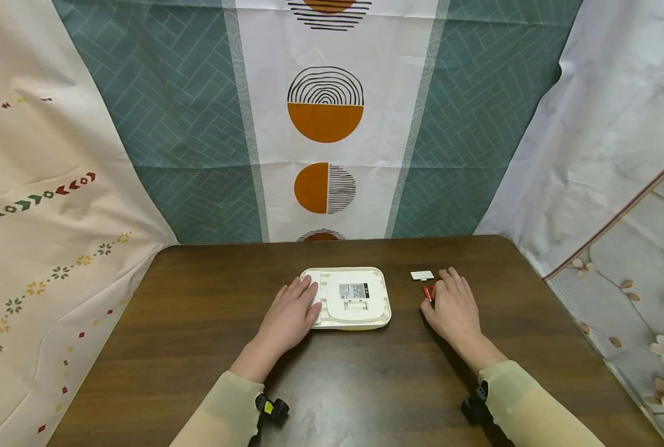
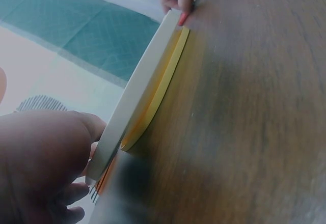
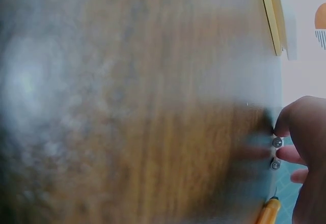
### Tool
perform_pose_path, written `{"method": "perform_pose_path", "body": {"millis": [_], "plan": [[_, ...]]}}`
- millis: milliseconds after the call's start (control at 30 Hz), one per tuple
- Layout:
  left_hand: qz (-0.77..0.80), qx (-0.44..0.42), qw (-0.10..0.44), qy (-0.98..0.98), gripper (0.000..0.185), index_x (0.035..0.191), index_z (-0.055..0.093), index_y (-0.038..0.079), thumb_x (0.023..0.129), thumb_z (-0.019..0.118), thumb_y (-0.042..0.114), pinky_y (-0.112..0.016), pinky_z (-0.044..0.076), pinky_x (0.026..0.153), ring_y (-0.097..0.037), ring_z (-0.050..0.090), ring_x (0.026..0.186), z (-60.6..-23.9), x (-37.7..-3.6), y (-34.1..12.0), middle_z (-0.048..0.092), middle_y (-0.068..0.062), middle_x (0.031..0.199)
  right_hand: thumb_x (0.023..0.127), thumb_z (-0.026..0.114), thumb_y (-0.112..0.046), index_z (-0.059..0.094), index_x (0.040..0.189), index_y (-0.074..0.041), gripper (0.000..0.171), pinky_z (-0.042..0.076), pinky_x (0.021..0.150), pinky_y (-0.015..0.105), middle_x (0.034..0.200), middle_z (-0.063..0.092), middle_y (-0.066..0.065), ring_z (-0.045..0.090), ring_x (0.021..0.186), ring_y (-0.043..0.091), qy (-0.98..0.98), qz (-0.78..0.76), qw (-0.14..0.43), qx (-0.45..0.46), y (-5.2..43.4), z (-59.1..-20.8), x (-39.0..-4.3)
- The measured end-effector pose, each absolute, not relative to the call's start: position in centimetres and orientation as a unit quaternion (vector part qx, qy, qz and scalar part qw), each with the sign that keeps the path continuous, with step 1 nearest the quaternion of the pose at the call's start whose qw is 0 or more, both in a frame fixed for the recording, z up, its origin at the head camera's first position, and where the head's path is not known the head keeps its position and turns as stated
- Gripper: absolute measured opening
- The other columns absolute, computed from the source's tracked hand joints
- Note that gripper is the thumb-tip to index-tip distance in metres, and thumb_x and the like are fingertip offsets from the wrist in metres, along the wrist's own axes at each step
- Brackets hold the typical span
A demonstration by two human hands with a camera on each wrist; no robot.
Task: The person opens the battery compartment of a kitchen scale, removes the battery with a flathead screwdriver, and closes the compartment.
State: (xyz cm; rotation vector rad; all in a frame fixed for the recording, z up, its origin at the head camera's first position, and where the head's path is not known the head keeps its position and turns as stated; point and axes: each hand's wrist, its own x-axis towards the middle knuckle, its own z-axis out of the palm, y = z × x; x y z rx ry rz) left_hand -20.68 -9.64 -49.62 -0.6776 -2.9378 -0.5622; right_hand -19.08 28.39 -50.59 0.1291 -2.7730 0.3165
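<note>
A flat white device (image 1: 379,295) with rounded corners lies on the table, its labelled back and open battery compartment (image 1: 356,305) facing up. Beneath its rim a yellow layer (image 2: 162,96) shows in the left wrist view. My left hand (image 1: 288,313) holds the device's left end, thumb and fingers over the edge. To the right, my right hand (image 1: 456,307) is down at two small batteries; a red one (image 1: 427,293) shows beside its fingers. In the right wrist view the thumb and a finger pinch one battery (image 3: 277,142), with another battery (image 3: 275,165) right beside it.
A small white battery cover (image 1: 422,275) lies behind the batteries. An orange-handled screwdriver (image 3: 269,212) is near my right hand, mostly hidden in the head view. Patterned cloths hang along the back and both sides of the brown table (image 1: 365,379).
</note>
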Motion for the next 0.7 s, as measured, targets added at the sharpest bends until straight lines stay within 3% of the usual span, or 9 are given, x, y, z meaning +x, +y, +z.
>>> {"method": "perform_pose_path", "body": {"millis": [700], "plan": [[-0.180,-0.224,0.039,-0.957,0.058,0.162,0.054,0.003,0.114,0.063,0.033,-0.060,0.027,0.131,-0.041,0.034,0.162,-49.38,-20.72,-9.49,0.043,-0.019,0.172,0.090,0.075,-0.012,0.051,0.082,-0.007,0.027,0.032,0.126,0.066,0.152,0.055,0.036,0.042,0.152,0.053,-0.971,0.120,0.197,0.064,28.31,-50.45,-19.20]]}}
